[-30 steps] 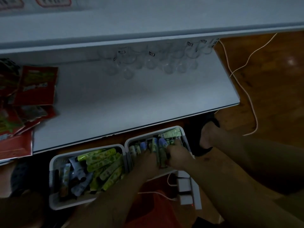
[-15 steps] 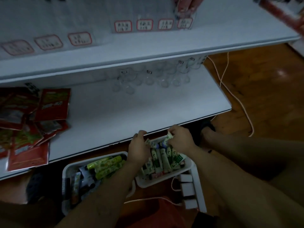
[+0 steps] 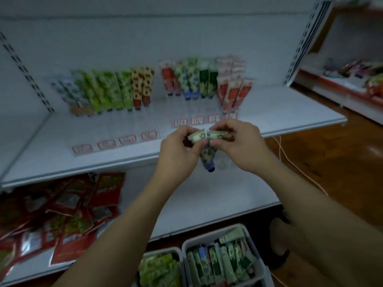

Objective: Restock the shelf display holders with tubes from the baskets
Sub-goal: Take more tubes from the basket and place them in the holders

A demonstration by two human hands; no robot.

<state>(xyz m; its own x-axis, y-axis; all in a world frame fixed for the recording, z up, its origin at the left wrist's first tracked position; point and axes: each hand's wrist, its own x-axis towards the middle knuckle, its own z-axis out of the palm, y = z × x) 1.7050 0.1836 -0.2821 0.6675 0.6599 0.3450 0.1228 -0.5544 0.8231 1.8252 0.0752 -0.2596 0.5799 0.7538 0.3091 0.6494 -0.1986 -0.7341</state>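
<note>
On lower shelf point(image 3: 207, 204), far left: red packets point(image 3: 72, 214) spread to front edge. Centre, at upper shelf point(image 3: 51, 141) front edge: tubes point(image 3: 208, 157) pinched between curled fingers of left hand point(image 3: 178, 156) and right hand point(image 3: 240, 146), bare shelf strip ahead, stocked display holders point(image 3: 128, 90) beyond. Below right: baskets point(image 3: 213, 233), filled.

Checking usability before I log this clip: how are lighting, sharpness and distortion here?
Head view: dim, bluish light; the shelved tubes and price labels are smeared, text unreadable; the wide lens bows the shelf edge; a glare patch sits on the wooden floor; the held tubes are only slightly soft.
</note>
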